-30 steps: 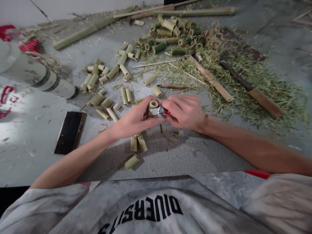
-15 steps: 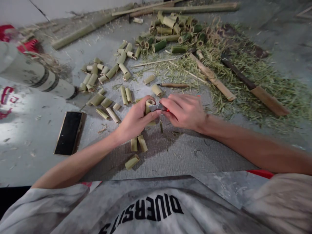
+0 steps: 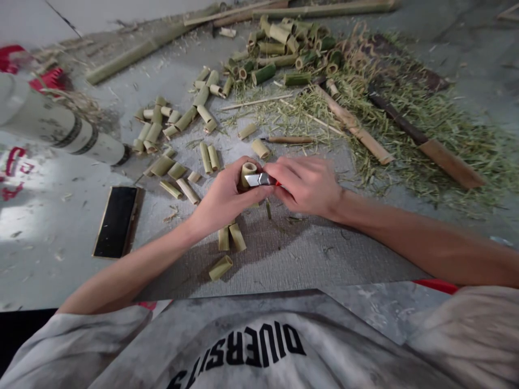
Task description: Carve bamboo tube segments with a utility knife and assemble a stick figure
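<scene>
Utility knife (image 3: 259, 180) crosses the near side of a hand-held bamboo tube (image 3: 248, 168)

The left hand (image 3: 222, 197) has its fingers closed around the tube, which stands upright with its open end showing; the thumb reaches along the tube's near side, below the blade. Right of the tube, the right hand (image 3: 307, 185) is curled tightly about the knife handle, knuckles up, blade pointing left. Whether the edge bites into the tube is too small to tell. The left forearm slants in from the tube's near left, the right forearm from its near right.

Close on the tube's near side lie several cut pieces (image 3: 221, 268); more cut pieces (image 3: 162, 163) crowd its left. Just beyond it, a slim wooden-handled tool (image 3: 290, 140) lies crosswise. Toward the near right of the tube, the tabletop (image 3: 308, 254) carries only small scraps as far as its near edge, giving the right wrist room. Shavings (image 3: 441, 124) spread well to the tube's far right, and a phone (image 3: 115, 221) lies to its near left.
</scene>
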Available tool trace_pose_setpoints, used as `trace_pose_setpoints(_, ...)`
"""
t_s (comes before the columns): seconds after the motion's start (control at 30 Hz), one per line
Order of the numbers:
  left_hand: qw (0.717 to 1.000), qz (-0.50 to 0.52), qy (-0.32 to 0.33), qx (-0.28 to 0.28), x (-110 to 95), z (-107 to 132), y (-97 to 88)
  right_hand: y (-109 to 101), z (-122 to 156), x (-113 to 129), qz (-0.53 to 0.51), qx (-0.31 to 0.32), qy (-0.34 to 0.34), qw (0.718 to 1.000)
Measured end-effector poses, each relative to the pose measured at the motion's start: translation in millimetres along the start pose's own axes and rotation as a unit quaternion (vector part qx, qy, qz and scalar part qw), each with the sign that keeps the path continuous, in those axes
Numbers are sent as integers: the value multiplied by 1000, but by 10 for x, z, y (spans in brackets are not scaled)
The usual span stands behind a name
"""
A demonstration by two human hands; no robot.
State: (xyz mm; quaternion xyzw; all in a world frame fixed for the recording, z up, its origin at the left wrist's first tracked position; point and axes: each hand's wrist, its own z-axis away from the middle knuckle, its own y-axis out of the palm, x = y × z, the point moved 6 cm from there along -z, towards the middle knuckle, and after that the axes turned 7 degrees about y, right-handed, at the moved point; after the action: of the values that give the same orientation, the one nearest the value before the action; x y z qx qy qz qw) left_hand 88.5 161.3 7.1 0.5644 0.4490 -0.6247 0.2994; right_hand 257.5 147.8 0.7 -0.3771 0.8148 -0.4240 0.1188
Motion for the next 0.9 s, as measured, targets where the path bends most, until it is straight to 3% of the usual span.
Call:
trace_pose_setpoints(0.47,997,-63,42,3,-22,-5,-2,-71,-38,75,18,-44,-41,998)
trace_pose_setpoints(0.77,993,-75,44,-86,9,87,6,-42,-3,-8,0,-20,47,999)
trace_pose_setpoints(0.9,996,-2,11,-87,78,92,25,-65,-9,-25,-11,-40,43,998)
